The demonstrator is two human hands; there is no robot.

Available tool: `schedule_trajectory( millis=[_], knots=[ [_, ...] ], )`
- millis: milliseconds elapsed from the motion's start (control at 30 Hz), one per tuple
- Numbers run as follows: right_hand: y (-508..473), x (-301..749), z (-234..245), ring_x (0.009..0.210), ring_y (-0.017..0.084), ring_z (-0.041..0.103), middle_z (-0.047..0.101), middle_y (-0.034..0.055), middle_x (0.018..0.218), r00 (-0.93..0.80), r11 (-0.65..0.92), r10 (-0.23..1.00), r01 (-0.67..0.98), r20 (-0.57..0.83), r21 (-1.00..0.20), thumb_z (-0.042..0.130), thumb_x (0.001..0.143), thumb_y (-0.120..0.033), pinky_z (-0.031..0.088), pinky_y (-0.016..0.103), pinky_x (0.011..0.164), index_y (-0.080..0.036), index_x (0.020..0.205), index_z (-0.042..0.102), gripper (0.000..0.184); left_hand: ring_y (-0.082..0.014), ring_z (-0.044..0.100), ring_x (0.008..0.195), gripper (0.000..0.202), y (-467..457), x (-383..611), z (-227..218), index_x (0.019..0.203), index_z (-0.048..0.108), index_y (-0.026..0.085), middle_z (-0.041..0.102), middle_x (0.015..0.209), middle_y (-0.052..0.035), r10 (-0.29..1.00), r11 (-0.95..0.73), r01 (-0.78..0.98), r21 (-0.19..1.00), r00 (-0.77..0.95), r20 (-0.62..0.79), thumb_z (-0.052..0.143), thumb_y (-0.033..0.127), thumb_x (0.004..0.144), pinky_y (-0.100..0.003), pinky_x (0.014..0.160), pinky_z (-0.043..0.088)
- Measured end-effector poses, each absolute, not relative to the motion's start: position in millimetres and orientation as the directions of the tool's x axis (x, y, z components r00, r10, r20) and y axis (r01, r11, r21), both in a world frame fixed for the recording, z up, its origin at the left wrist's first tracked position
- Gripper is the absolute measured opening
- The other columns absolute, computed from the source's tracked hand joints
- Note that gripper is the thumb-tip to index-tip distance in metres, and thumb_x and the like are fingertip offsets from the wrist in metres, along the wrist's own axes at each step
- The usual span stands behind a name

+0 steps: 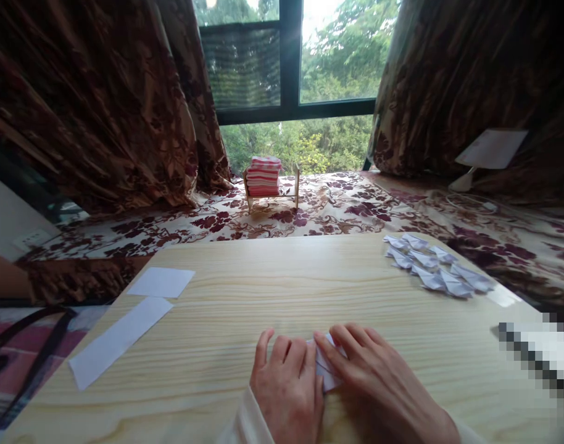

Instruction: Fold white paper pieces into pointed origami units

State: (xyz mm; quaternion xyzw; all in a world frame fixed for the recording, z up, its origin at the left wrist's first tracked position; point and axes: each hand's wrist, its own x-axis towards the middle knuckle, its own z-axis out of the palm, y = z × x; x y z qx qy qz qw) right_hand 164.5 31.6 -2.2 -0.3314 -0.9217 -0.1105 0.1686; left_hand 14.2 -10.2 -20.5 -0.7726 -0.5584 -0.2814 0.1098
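A small piece of folded white paper (327, 369) lies on the light wooden table (245, 280) in front of me, partly hidden by both hands. My left hand (286, 382) is closed over its left side, fingers bent and pressed down. From the right, my right hand (374, 370) pins the same paper, with its index finger across the upper part. The fingertips of both hands are close together. At the far right, several folded white paper pieces (432, 262) sit in a cluster. Flat white paper strips, an upper one (161, 282) and a longer one (121, 342), lie on the left.
A pixelated dark-edged object (541, 357) is at the table's right edge. Beyond the table, a small wooden rack (297, 188) with folded red-and-white cloths (263, 177) stands on a flowered cover (347, 213). A white lamp (491, 148) is at the back right.
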Motion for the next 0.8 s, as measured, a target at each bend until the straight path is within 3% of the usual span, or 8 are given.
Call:
schedule_trajectory(
  millis=[133,367,500,567,633,700,800],
  knots=[
    [32.5,165.3,-5.1,0.071,0.019,0.051,0.06,0.004,0.084,-0.735,0.758,0.549,0.639,0.397,0.133,0.062,0.066,-0.008,0.046,0.031,0.063,-0.013,0.097,0.061,0.032,-0.0202,0.054,0.084,0.027,-10.6,3.7,-14.7,0.103,0.061,0.017,0.063,0.089,-0.0023,0.843,-0.358,0.919,0.163,0.244,0.479,0.048,0.028,0.082,-0.045,0.095,0.027],
    [37.6,190.4,-4.0,0.074,0.023,0.051,0.06,0.0089,0.084,-0.734,0.75,0.564,0.647,0.379,0.138,0.056,0.062,-0.005,0.045,0.036,0.063,-0.013,0.076,0.064,0.018,-0.021,0.054,0.085,0.027,-7.0,-4.5,-13.5,0.101,0.061,0.016,0.063,0.092,-0.0042,0.815,-0.423,0.896,0.138,0.309,0.491,0.049,0.031,0.082,-0.043,0.089,0.029],
    [52.4,204.5,11.7,0.071,0.021,0.052,0.059,0.0056,0.078,-0.674,0.697,0.696,0.717,0.247,-0.007,0.051,0.069,-0.001,0.044,0.035,0.065,-0.017,0.076,0.063,0.021,-0.0219,0.053,0.086,0.026,-8.7,-3.0,-12.6,0.101,0.06,0.015,0.063,0.092,-0.0048,0.817,-0.41,0.898,0.158,0.285,0.501,0.047,0.027,0.082,-0.042,0.087,0.029],
    [60.9,202.8,25.1,0.073,0.02,0.052,0.058,0.0042,0.077,-0.664,0.674,0.739,0.728,0.114,-0.127,0.048,0.078,-0.006,0.044,0.035,0.067,-0.019,0.072,0.061,0.02,-0.023,0.052,0.087,0.026,-10.4,-3.0,-12.8,0.102,0.06,0.016,0.062,0.093,-0.0054,0.828,-0.399,0.901,0.167,0.277,0.487,0.047,0.027,0.082,-0.043,0.087,0.03],
    [67.1,195.2,36.2,0.083,0.021,0.053,0.058,0.0058,0.088,-0.667,0.666,0.74,0.711,0.082,-0.224,0.051,0.082,-0.016,0.043,0.036,0.073,-0.02,0.085,0.062,0.012,-0.0239,0.052,0.089,0.027,-12.4,-3.5,-13.3,0.104,0.059,0.017,0.062,0.093,-0.0061,0.848,-0.389,0.902,0.189,0.27,0.457,0.047,0.027,0.082,-0.044,0.088,0.03],
    [70.8,185.0,41.8,0.088,0.023,0.053,0.058,0.0077,0.092,-0.681,0.664,0.732,0.697,0.04,-0.271,0.058,0.078,-0.021,0.043,0.036,0.076,-0.017,0.091,0.061,0.013,-0.0245,0.051,0.089,0.026,-14.3,-3.9,-13.3,0.103,0.06,0.018,0.061,0.093,-0.0061,0.867,-0.369,0.9,0.234,0.243,0.435,0.048,0.028,0.081,-0.046,0.088,0.031],
    [75.2,173.3,42.2,0.088,0.023,0.052,0.059,0.0089,0.091,-0.714,0.67,0.699,0.673,-0.039,-0.314,0.064,0.071,-0.018,0.041,0.035,0.077,-0.015,0.086,0.062,0.016,-0.0255,0.05,0.086,0.023,-14.0,-4.2,-9.5,0.094,0.062,0.022,0.06,0.088,-0.0052,0.901,-0.308,0.885,0.348,0.154,0.405,0.056,0.033,0.075,-0.046,0.083,0.034]
  ],
)
